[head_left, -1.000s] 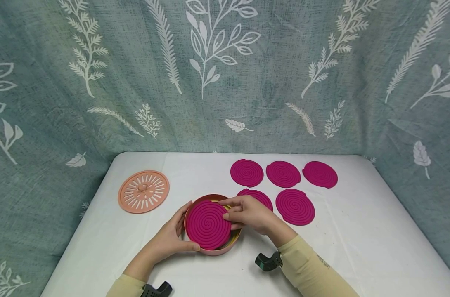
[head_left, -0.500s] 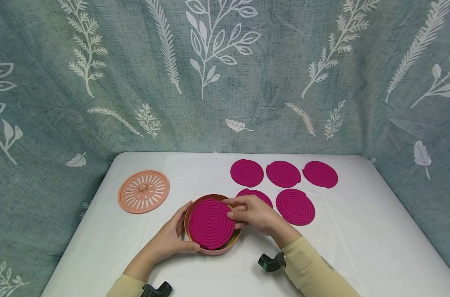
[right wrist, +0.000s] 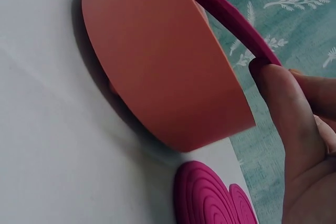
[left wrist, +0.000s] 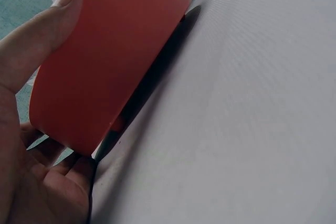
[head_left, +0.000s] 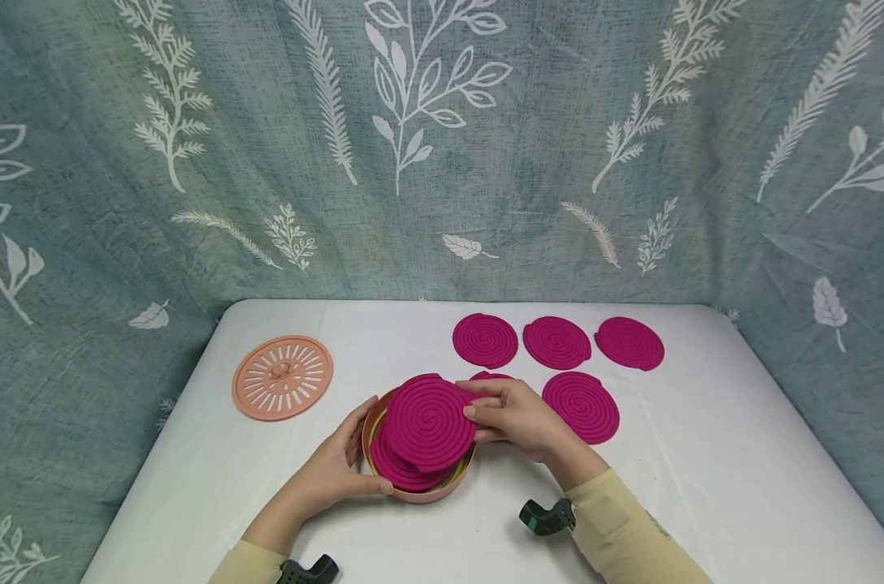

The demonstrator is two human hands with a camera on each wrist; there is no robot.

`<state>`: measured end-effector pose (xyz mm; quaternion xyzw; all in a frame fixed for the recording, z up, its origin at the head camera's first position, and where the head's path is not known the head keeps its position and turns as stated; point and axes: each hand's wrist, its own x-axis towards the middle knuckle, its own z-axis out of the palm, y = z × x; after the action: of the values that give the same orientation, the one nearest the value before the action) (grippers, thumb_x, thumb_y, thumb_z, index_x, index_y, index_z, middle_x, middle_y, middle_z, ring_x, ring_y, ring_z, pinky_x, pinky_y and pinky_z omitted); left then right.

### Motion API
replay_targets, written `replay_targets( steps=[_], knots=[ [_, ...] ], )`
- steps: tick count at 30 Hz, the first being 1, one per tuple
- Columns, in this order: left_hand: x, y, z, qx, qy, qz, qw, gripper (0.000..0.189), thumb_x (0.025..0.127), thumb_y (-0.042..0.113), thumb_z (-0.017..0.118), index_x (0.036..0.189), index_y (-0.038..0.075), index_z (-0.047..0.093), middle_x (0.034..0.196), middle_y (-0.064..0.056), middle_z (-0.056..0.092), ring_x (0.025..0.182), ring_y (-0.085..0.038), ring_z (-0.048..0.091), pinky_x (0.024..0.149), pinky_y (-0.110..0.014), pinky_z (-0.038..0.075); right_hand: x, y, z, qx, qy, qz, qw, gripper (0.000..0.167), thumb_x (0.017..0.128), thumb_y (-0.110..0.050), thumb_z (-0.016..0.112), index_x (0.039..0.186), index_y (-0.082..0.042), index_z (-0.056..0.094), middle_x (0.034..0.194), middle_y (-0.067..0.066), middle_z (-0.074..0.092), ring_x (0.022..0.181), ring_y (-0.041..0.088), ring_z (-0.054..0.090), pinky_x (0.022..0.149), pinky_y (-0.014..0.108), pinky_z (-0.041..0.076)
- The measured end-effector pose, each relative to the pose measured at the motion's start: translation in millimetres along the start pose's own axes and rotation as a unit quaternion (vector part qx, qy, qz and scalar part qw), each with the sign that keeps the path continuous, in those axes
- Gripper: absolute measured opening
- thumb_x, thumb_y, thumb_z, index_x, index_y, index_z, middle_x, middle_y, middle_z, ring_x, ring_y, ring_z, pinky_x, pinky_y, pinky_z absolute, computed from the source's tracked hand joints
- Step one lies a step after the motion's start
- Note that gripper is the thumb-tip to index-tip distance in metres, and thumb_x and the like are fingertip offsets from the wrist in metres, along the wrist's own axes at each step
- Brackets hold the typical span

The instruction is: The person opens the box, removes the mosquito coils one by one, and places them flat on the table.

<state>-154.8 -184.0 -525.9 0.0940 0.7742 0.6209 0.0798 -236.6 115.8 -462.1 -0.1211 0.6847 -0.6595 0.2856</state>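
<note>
In the head view, my left hand (head_left: 332,470) grips the side of a round salmon-pink mosquito coil holder (head_left: 418,496), thumb near me and fingers round the far left. The left wrist view shows its smooth outer wall (left wrist: 105,61) leaning against that hand. Between right thumb and fingers, my right hand (head_left: 518,418) pinches the right edge of a magenta mosquito coil (head_left: 429,423). This coil is raised over the holder; from the side it shows as a thin disc (right wrist: 231,17) above the rim. A second magenta coil (head_left: 394,470) lies inside, partly covered by the raised one.
Several magenta coils (head_left: 580,407) lie flat on the white table at the back right. One of them (head_left: 489,375) is mostly hidden behind my right hand. A slotted salmon lid (head_left: 282,371) with a small knob lies at the left. A patterned teal cloth (head_left: 413,243) rises behind.
My right hand has moved right and slightly away with the pinched coil, lifting it off another coil that now shows beneath. The left hand and the holder have stayed in place.
</note>
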Motion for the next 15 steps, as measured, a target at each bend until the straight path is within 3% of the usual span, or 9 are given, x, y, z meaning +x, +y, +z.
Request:
replay_targets(
  steps=[5,15],
  knots=[
    [-0.2,0.7,0.1,0.003,0.002,0.0,1.0,0.124,0.059,0.023,0.098,0.158,0.021,0.022,0.161,0.001,0.024,0.146,-0.015,0.021,0.114,-0.025,0.025,-6.0,0.2,-9.5,0.013,0.013,-0.005,0.9998,0.053,0.093,-0.007,0.068,0.142,0.001,0.05,0.101,0.015,0.072,0.08,0.019,0.072,0.08,0.044,0.06],
    [0.8,-0.3,1.2,0.014,0.01,-0.006,0.9998,0.123,0.059,0.026,0.098,0.158,0.023,0.023,0.16,0.002,0.026,0.146,-0.015,0.022,0.114,-0.027,0.026,-19.1,2.4,-32.9,0.026,0.055,-0.03,0.9977,0.054,0.093,-0.007,0.069,0.143,-0.001,0.05,0.1,0.015,0.072,0.08,0.014,0.071,0.074,0.034,0.062]
  ],
)
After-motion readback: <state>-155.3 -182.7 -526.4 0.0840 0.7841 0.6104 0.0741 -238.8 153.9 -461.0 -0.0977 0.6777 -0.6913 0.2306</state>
